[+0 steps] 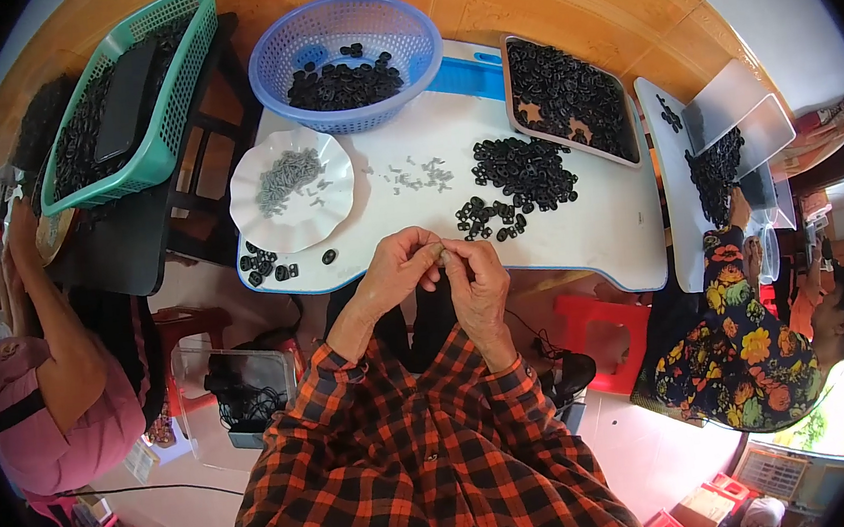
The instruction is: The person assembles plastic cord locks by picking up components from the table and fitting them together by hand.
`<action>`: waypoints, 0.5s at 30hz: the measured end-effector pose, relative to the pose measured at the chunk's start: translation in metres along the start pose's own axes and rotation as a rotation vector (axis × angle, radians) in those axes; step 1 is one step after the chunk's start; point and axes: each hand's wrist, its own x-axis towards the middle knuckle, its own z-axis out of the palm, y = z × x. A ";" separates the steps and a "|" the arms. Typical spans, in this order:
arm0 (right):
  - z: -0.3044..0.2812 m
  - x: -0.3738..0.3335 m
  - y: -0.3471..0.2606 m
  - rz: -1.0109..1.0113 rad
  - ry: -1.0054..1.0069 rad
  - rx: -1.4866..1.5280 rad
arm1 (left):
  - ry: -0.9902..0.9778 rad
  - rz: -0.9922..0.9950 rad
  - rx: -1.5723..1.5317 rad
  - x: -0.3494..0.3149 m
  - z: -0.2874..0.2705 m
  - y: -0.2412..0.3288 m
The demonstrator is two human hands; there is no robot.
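At the near edge of the white table [400, 235], my left hand [398, 274] and my right hand [477, 284] meet fingertip to fingertip in a pinch. Whatever lies between the fingers is too small and covered to make out. Just beyond my right hand is a loose heap of small black oval parts [525, 174]. Small grey pieces [419, 175] lie scattered in the table's middle, and more fill a white scalloped plate [250, 223] to the left. Beside the plate, near the edge, sit several black parts [262, 264].
A blue-purple basket [266, 86] holding black parts stands at the back, with a tray [509, 85] of black pieces to its right. A green basket [166, 150] is on a dark stand at left. One person [60, 375] works at left, another [740, 336] at right. Red stools [610, 342] flank me.
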 end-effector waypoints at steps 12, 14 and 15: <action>0.006 0.004 0.002 -0.003 -0.016 -0.039 | 0.071 -0.013 -0.061 0.001 -0.002 0.001; 0.006 0.004 0.004 0.048 -0.012 0.032 | 0.093 -0.003 -0.094 0.002 0.001 -0.001; 0.005 0.004 0.004 0.089 -0.038 0.042 | 0.111 0.008 -0.125 0.002 0.001 -0.002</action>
